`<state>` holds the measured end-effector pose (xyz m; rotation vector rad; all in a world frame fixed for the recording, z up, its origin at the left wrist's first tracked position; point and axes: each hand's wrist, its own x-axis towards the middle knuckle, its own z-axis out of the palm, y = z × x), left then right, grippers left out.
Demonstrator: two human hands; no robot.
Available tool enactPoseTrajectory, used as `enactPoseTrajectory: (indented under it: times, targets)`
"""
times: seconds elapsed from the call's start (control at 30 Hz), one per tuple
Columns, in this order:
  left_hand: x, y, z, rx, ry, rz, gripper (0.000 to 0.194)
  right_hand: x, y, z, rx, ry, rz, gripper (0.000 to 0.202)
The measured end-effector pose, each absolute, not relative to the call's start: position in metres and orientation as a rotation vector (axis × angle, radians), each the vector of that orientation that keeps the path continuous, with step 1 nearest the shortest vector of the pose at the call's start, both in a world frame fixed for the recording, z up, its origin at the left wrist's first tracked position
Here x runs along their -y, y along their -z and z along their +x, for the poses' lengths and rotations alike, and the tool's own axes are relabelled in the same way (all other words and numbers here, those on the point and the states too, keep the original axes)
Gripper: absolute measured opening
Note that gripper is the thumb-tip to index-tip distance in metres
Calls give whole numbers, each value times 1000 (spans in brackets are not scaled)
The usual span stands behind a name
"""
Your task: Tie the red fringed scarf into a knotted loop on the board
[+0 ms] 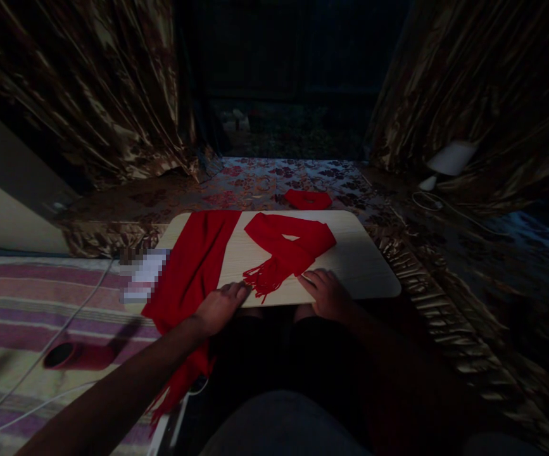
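Observation:
A red fringed scarf [278,244] lies on a pale wooden board [364,266], folded into a loop that leaves a small gap. Its fringe spreads toward the board's near edge. My left hand [224,306] rests palm down at that edge, fingertips beside the fringe's left end. On the other side, my right hand [325,290] lies with fingers stretched out, tips against the scarf's lower edge. A second long red cloth [195,256] runs across the board's left side and hangs off the front, fringed at its end, partly hidden by my left forearm.
Behind the board, a folded red cloth [308,199] lies on a patterned window ledge [255,177]. A white lamp [452,158] stands at right. At left are a striped bed cover [27,285], a red cylinder [79,356] and white cables. Curtains hang either side.

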<state>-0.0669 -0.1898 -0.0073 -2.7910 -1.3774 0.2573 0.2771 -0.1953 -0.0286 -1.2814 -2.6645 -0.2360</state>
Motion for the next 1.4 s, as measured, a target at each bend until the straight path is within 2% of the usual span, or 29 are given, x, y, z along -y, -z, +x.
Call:
enactPoseTrajectory:
  times: [1.0,1.4]
  targets:
    - [202,5,-54,1372,-213,-2854,53,188,38,295,2694,327,-1167,70]
    - [201,12,-55,1383,-174,-2856,57,189,37,298,2663,218,-1166,73]
